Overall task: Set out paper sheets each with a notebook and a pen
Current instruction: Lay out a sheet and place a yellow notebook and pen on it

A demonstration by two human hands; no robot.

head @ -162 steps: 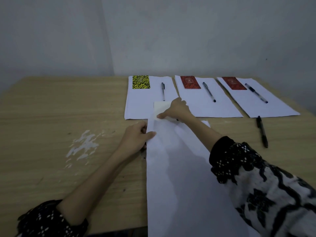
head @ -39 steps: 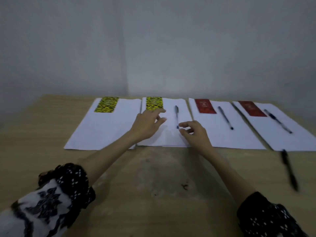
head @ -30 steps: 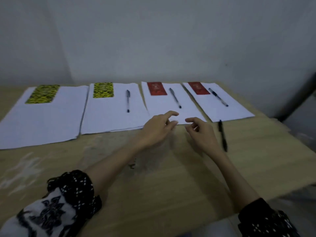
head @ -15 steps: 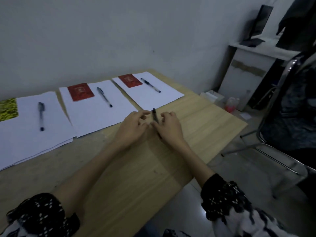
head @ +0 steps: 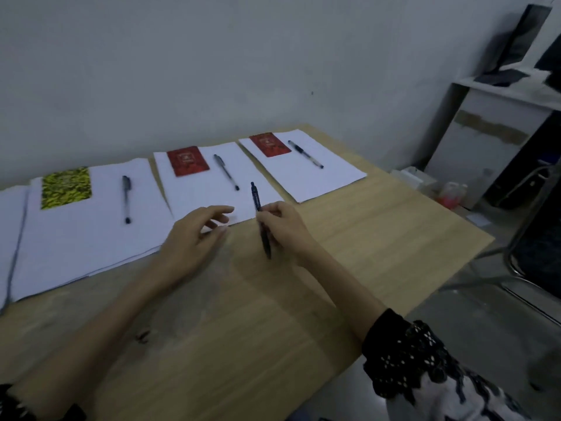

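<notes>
My right hand (head: 283, 227) grips a dark pen (head: 260, 218) just above the wooden table (head: 379, 235), near the front edge of the middle paper sheet (head: 209, 192). My left hand (head: 194, 238) hovers beside it with its fingers apart, holding nothing. That sheet bears a red notebook (head: 187, 161) and a pen (head: 226, 171). The right sheet (head: 306, 177) carries a red notebook (head: 269, 144) and a pen (head: 305, 154). The left sheet (head: 85, 226) has a yellow patterned notebook (head: 66, 187) and a pen (head: 126, 198). Another sheet's edge (head: 9, 226) shows at far left.
The table's right end lies close to the right sheet. Beyond it stand a white cabinet (head: 491, 138) with dark items on top, small bottles on the floor (head: 452, 192), and a metal-framed chair (head: 537, 253). A grey wall runs behind the sheets.
My right hand has lifted the loose pen off the table and holds it raised. My left hand has drawn away from it to the left. The view swung back left.
</notes>
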